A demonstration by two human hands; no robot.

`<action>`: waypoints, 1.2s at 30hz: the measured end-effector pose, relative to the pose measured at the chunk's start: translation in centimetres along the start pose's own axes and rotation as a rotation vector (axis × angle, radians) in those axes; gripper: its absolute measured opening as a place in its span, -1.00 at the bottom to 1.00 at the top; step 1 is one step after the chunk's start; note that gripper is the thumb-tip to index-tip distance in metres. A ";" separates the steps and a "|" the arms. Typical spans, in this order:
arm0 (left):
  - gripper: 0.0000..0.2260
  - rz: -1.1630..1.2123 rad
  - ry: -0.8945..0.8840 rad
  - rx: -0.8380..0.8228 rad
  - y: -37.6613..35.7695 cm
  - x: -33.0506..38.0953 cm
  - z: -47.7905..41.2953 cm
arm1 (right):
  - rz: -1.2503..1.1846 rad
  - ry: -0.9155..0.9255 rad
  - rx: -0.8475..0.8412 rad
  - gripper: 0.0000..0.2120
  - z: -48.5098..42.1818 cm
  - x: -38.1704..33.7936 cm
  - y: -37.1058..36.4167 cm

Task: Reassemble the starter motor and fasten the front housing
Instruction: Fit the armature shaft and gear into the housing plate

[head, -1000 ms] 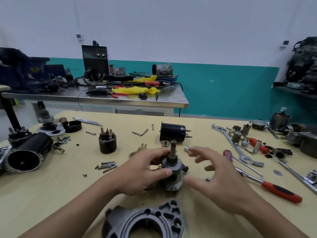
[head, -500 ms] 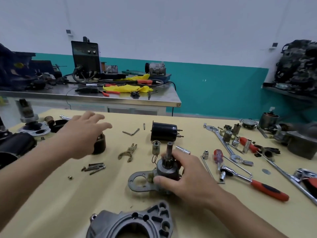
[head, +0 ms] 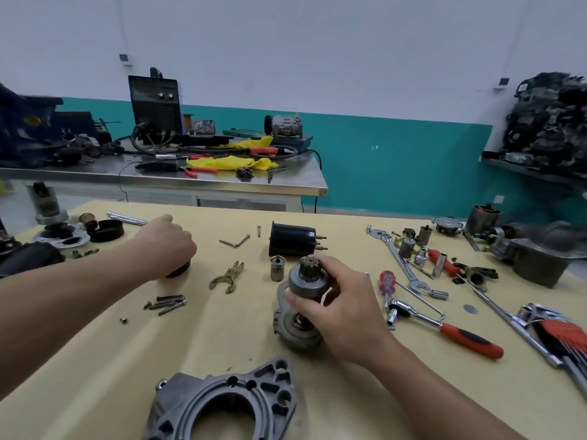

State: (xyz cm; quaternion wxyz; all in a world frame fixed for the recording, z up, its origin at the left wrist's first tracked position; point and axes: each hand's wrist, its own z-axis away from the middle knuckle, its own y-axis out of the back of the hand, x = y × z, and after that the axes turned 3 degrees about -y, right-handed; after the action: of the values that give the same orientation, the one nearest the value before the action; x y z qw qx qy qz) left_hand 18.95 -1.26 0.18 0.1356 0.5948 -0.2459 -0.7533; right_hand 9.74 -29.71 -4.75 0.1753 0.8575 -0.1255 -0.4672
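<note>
Curling down over a dark cylindrical cap [head: 181,268] at the left, the left hand [head: 165,246] grips its top on the yellow table [head: 95,360]. Right of it lie loose bolts [head: 168,302] and a forked lever [head: 227,276]. At the near edge rests the grey front housing [head: 228,404], apart from both hands. Just beyond it, the right hand [head: 343,303] grasps the pinion drive [head: 303,279], tilted above a round base plate [head: 292,328]. A red-handled ratchet [head: 440,326] lies further right.
</note>
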 end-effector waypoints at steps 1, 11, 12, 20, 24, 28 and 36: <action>-0.80 0.045 0.034 0.031 -0.1 -0.3 0.1 | -0.010 0.004 0.023 -0.66 0.0 -0.2 0.3; -0.52 1.147 0.434 0.812 2.1 2.1 4.7 | -0.156 -0.014 0.117 -0.71 -0.3 -0.7 2.0; -0.52 1.236 0.430 0.849 2.7 2.7 5.0 | -0.150 -0.007 0.115 -0.71 -0.3 -0.7 1.9; -0.61 2.095 0.107 0.881 5.1 8.5 5.3 | -0.179 0.004 0.093 -0.69 0.0 -1.4 1.5; -0.61 2.159 0.073 0.880 4.5 10.4 4.8 | -0.121 -0.016 0.055 -0.66 0.1 -1.5 1.3; -0.58 2.094 0.062 0.861 3.2 10.4 4.8 | -0.062 -0.016 0.032 -0.62 0.2 -1.5 1.0; -0.51 1.958 0.069 0.819 2.4 10.9 4.6 | 0.003 0.015 0.111 -0.67 0.8 -2.3 0.8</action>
State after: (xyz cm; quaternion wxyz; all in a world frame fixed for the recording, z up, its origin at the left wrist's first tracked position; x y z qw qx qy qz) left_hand 11.54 -7.75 -6.74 0.4792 0.1590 -0.8485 -0.1585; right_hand 7.76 -29.72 -3.06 0.1292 0.8691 -0.1513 -0.4529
